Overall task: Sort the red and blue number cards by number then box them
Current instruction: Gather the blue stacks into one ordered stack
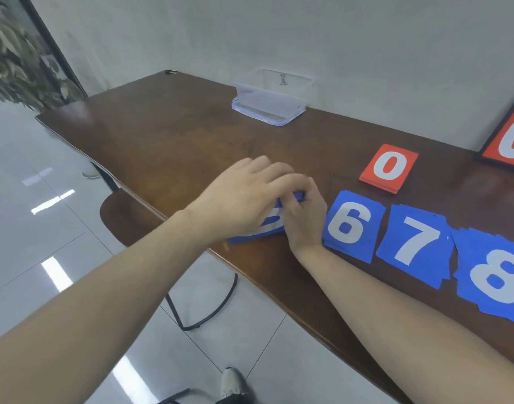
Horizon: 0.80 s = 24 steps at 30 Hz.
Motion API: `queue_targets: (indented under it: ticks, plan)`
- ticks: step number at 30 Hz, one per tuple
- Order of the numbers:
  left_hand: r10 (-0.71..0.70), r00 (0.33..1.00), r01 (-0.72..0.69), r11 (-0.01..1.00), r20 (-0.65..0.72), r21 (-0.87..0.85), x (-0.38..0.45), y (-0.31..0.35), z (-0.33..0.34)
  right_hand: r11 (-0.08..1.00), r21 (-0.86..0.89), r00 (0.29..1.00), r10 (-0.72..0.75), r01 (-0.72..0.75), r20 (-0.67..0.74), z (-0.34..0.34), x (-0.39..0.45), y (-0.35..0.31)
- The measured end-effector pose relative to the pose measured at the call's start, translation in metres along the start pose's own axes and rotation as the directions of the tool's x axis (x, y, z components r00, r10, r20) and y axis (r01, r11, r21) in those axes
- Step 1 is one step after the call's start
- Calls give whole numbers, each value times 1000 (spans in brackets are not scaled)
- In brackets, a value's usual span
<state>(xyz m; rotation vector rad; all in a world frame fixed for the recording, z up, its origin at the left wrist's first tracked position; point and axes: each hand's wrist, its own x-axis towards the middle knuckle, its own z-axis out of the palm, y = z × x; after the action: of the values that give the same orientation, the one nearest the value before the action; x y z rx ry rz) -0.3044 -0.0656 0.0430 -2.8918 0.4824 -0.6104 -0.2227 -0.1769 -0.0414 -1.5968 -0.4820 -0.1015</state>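
Both hands meet over a blue card stack (260, 233) near the table's front edge. My left hand (244, 196) lies over the stack with fingers curled round its far edge. My right hand (303, 217) grips the stack's right side, so its number is mostly hidden. To the right lie blue stacks showing 6 (351, 225), 7 (414, 237) and 8 (496, 275). A red stack showing 0 (389, 167) sits behind them. The clear plastic box (274, 96) stands open at the table's back, against the wall.
A large framed red number card (509, 135) leans on the wall at far right. The brown table (162, 135) runs diagonally; a chair (127, 217) is tucked under its front edge. A potted plant (19, 53) stands at far left. My shoe (232, 383) shows on the tiled floor.
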Motion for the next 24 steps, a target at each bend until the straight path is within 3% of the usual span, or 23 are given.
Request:
queue_targets:
  ticks: [2,4,6,7,8,10,11,12,16,21,24]
  plan:
    - [-19,997,17,999,-71,-28,3,9,2,1000,21,1000,-6,6,20,-2,-1,1]
    - [-137,951,110,988,-277,-110,-6,11,8,999,43,1000,29,-29,9,-3,0,0]
    - [-414,783,252,893,-463,-373,-26,13,21,998,39,999,51,-51,-15,-2,3,0]
    - [-591,685,323,770,-425,-550,-36,15,30,999,18,998,47,-46,-31,-1,4,1]
    - [-732,614,388,607,-297,-694,-47,17,40,999,-9,998,42,-42,-40,0,4,2]
    - [-820,572,458,327,-8,-826,-60,22,51,998,-45,998,39,-41,-45,1,4,3]
    - [-816,575,480,277,60,-833,-62,21,54,998,-56,999,34,-36,-40,2,3,3]
    - [-809,583,499,290,69,-816,-62,18,55,997,-65,999,29,-31,-32,2,3,3]
    - [-724,687,503,535,-62,-679,-51,6,46,998,-55,1000,12,-11,11,3,3,3]
    - [-670,740,491,603,-65,-628,-52,8,47,992,112,997,68,-63,-41,2,6,-5]
    - [-611,791,471,652,-44,-594,-52,10,50,994,81,997,-73,76,-39,-2,10,-14]
